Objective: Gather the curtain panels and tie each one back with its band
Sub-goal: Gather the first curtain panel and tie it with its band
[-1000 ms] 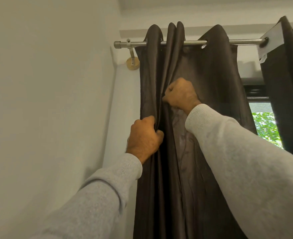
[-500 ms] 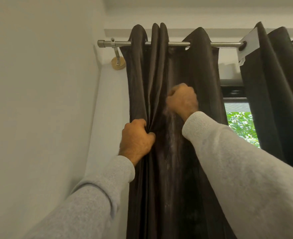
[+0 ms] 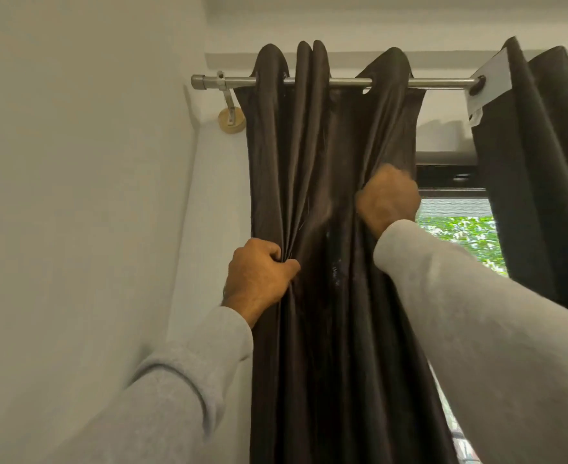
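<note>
left hand [image 3: 259, 276] fist bunches folds of dark curtain panel [image 3: 309, 145]; right hand [image 3: 388, 199] grips its right edge higher up; 2nd panel [image 3: 537, 195] hangs beside

left grip [image 3: 259, 274] fisted, right grip [image 3: 388, 200] seemingly fisted

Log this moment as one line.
left hand: grips dark brown satin curtain panel folds | right hand: grips its right edge | band: unseen

Soft window daylight, right hand [image 3: 388, 199] blurred
</note>
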